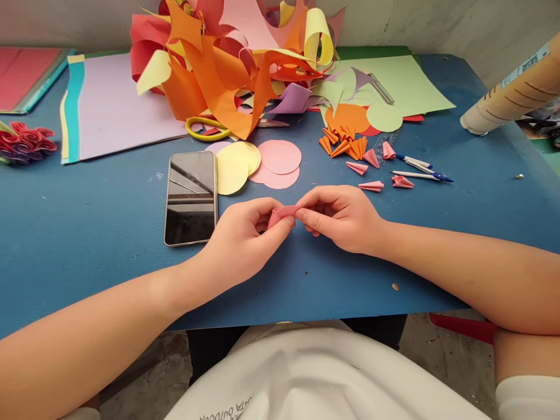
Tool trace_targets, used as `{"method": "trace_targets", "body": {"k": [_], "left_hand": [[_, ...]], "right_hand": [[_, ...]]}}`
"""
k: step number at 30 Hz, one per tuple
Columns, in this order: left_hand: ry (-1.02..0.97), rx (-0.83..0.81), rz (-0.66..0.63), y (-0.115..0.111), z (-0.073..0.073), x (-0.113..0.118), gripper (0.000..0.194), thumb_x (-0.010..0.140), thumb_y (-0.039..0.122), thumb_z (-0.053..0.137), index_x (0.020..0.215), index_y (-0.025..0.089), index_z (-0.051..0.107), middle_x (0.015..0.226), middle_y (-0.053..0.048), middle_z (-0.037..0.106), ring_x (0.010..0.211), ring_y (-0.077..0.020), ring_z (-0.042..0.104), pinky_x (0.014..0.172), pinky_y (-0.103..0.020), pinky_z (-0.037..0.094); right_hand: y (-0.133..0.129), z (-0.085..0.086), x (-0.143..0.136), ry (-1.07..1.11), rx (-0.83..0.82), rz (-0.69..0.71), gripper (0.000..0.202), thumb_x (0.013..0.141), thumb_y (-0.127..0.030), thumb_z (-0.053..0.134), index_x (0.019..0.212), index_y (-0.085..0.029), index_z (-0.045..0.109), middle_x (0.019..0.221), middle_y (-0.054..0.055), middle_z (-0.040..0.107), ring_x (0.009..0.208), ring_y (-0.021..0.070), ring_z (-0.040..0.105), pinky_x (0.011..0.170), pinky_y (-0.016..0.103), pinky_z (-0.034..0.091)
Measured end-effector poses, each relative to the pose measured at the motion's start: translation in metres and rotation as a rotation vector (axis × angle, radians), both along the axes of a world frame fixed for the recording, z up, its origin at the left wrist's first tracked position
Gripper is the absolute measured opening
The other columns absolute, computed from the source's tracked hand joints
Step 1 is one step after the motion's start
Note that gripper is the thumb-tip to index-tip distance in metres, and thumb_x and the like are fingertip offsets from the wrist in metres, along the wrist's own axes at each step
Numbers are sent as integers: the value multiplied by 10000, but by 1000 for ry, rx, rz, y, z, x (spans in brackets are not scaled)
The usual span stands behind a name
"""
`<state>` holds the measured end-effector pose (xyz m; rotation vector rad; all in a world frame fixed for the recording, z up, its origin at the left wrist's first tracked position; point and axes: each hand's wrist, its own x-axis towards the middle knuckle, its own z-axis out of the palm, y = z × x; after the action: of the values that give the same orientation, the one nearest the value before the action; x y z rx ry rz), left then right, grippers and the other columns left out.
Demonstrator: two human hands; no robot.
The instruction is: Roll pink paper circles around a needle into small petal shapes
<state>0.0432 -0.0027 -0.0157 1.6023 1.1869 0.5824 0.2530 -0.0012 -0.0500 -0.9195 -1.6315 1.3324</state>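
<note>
Between my two hands is a small piece of pink paper point(284, 213), curled at its left end. My left hand point(245, 236) pinches the curled end between thumb and fingers. The right end is gripped by the thumb and forefinger of my right hand point(339, 219). Just beyond them lie pink paper circles point(280, 157) and yellow paper circles point(231, 169). Several rolled pink paper cones point(371, 186) rest past my right hand, beside a cluster of orange paper cones point(345, 143). Some of my left fingers are hidden behind the paper.
A phone point(191, 201) lies by my left hand. Yellow-handled scissors point(207, 129) sit under a heap of paper scraps point(236, 64). A blue and white compass point(422, 175) is at the right, with a tilted cardboard tube point(511, 87) farther off. Red paper flowers point(28, 140) lie far left.
</note>
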Motion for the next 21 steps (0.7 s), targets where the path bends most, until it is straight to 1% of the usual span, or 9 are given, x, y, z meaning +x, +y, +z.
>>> {"method": "trace_targets", "body": {"k": [2, 4, 7, 11, 15, 19, 21], "left_hand": [[37, 6, -19, 0, 1, 0, 255, 924, 404, 695, 824, 171, 717, 793, -25, 742, 724, -168, 628, 639, -269, 461], [34, -6, -28, 0, 3, 0, 289, 941, 436, 677, 842, 169, 725, 799, -28, 750, 738, -173, 646, 660, -273, 479], [-3, -50, -42, 1, 4, 0, 319, 950, 463, 677, 851, 164, 727, 781, -19, 736, 742, -161, 645, 691, -267, 496], [-89, -152, -54, 3, 3, -1, 303, 939, 459, 711, 857, 167, 724, 766, 0, 701, 747, -143, 627, 705, -254, 495], [-135, -202, -61, 5, 2, -2, 264, 915, 429, 747, 869, 169, 735, 762, 6, 685, 742, -137, 611, 701, -251, 484], [-147, -231, -64, 6, 1, -2, 154, 864, 319, 789, 873, 174, 740, 759, 13, 697, 745, -135, 616, 701, -239, 485], [-149, -234, -67, 6, 1, -2, 154, 856, 307, 788, 834, 170, 720, 751, 13, 691, 738, -133, 611, 689, -234, 481]], "right_hand": [[0, 0, 0, -4, 19, 0, 98, 961, -205, 718, 962, -115, 757, 740, 13, 719, 588, 81, 594, 540, 191, 506], [0, 0, 0, -13, 47, -1, 104, 962, -214, 720, 955, -116, 756, 759, 24, 735, 583, 83, 595, 536, 195, 509], [0, 0, 0, -32, 113, -19, 120, 963, -234, 734, 929, -121, 757, 757, 28, 736, 579, 88, 599, 534, 205, 509], [-1, -1, 0, -24, 169, -34, 139, 938, -262, 794, 906, -131, 763, 732, 12, 730, 573, 84, 604, 545, 203, 514], [-2, 0, -1, -2, 162, -28, 121, 912, -237, 824, 904, -133, 762, 744, 8, 745, 580, 79, 611, 546, 193, 514], [-3, 1, 0, 5, 107, -11, 98, 936, -214, 779, 913, -125, 743, 732, 7, 733, 572, 75, 611, 529, 184, 512], [-3, 2, 0, 11, 62, 7, 88, 958, -205, 740, 931, -122, 728, 729, 3, 723, 555, 70, 604, 515, 178, 512]]}}
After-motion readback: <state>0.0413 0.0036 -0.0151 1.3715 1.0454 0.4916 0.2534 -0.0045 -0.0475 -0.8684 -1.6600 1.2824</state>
